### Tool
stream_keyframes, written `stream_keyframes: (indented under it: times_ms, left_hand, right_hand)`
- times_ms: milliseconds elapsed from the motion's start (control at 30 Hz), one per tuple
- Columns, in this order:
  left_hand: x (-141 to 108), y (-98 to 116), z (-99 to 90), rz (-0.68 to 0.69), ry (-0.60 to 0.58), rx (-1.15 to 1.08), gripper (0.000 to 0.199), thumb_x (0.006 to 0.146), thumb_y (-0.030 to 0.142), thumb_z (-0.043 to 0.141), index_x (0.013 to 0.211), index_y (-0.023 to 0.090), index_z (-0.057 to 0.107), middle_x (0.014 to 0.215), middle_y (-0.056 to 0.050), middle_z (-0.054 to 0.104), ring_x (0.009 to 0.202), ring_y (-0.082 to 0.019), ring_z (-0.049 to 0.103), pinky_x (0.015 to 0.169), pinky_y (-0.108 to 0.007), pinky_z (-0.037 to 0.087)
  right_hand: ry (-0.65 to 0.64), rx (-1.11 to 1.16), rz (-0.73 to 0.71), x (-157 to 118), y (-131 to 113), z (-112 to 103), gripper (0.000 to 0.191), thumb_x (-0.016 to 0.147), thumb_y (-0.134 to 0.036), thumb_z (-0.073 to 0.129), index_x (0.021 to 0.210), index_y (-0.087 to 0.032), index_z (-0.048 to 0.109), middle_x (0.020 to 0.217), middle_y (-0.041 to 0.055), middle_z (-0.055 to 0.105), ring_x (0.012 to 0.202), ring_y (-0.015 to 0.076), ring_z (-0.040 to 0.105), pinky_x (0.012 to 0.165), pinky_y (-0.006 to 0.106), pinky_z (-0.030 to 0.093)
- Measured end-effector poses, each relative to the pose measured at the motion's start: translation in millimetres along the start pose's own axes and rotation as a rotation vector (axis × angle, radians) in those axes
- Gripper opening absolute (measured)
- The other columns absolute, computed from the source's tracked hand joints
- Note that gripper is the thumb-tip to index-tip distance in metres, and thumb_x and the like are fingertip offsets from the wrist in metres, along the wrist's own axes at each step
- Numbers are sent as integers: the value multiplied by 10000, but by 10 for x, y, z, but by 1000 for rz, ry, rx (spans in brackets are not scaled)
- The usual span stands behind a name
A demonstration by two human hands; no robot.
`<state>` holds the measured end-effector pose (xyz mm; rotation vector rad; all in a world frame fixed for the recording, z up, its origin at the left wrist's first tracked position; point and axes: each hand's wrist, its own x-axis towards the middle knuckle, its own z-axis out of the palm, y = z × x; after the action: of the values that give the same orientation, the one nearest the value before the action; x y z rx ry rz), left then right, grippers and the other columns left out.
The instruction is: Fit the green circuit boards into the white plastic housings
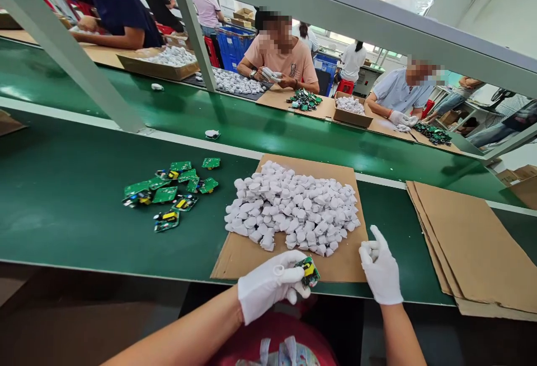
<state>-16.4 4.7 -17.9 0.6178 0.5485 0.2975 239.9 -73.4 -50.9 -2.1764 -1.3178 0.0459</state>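
My left hand (272, 281), in a white glove, is closed on a small green circuit board (309, 271) with a yellow component on it. The board is held at the table's front edge, between thumb and fingers. My right hand (380, 268), also gloved in white, is over the right edge of the cardboard sheet (235, 254). Its index finger points up while the other fingers are partly curled, and I see nothing in it. Just beyond both hands a large heap of small white plastic pieces (293, 206) lies on the cardboard.
Several loose circuit boards (165, 193) lie on the green table to the left. Stacked cardboard sheets (474, 243) are at the right. A slanted metal frame post (79, 58) rises at the left. Across the green conveyor (251, 136), co-workers sit beside boxes of white pieces (350, 107).
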Motion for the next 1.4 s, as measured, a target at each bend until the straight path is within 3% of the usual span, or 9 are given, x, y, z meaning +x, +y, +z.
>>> stream_keyframes:
  times_ms: [233,367,533,667,867,967,1167,1267,1400]
  left_hand:
    - [100,8,18,-41,-37,-19,328,667,319,735,877,153,545,789,-65,660,604,-126,642,468,-165,449]
    - [79,32,19,-43,-47,-22,314,667,316,735,862,142,561,795,-72,655,625,-136,648,483,-173,459]
    - [0,74,38,-38,-37,-27,294,651,297,746,830,138,576,871,-80,655,693,-152,659,530,-183,476]
    - [-10,110,29,-7,-47,-11,302,655,324,742,827,124,595,832,-94,656,660,-140,644,523,-182,472]
    - [-40,185,-36,79,21,-34,594,669,312,738,1204,192,509,804,-55,638,626,-129,630,491,-174,434]
    - [-103,253,-25,121,37,-69,543,697,310,716,1189,194,520,815,-51,636,614,-114,619,490,-169,422]
    - [-166,321,-14,98,64,-86,278,720,303,689,942,184,572,870,-62,648,621,-144,644,482,-193,427]
    - [-157,322,-12,68,79,-28,322,706,336,700,954,168,580,814,-66,655,573,-119,609,445,-174,369]
    - [-174,343,-2,66,135,-16,443,680,351,725,1052,154,587,821,-84,669,491,-52,507,405,-149,252]
  right_hand:
    - [-84,-159,-178,-83,-229,85,368,860,-299,474,1170,-142,594,1043,114,629,931,236,572,826,355,459]
    - [-159,-380,-324,-169,-339,62,425,865,-232,455,1279,-157,512,1207,106,590,980,263,550,831,368,457]
    - [-125,-540,-321,-154,-311,-43,381,855,-263,458,1203,-173,585,1287,131,546,1081,320,525,847,440,442]
    - [-229,-481,-421,-236,-347,-7,585,821,-327,503,1349,-91,416,1397,147,423,1229,317,429,1003,427,343]
    - [-225,-521,-380,-303,-324,24,566,836,-377,483,1322,-88,452,1416,156,388,1311,365,300,1034,505,259]
    - [-312,-485,-486,-313,-306,30,641,822,-405,501,1372,-97,380,1462,124,313,1323,331,292,1064,456,240]
    - [-224,-524,-390,-291,-298,18,561,845,-351,469,1339,-88,426,1408,141,407,1302,347,320,1028,498,276]
    - [-248,-464,-489,-254,-277,25,524,856,-298,463,1347,-116,423,1414,112,408,1271,309,376,1032,455,302]
    - [-64,-386,-324,-118,-132,2,349,891,-213,418,1178,-152,607,1136,109,642,1026,258,564,890,400,438]
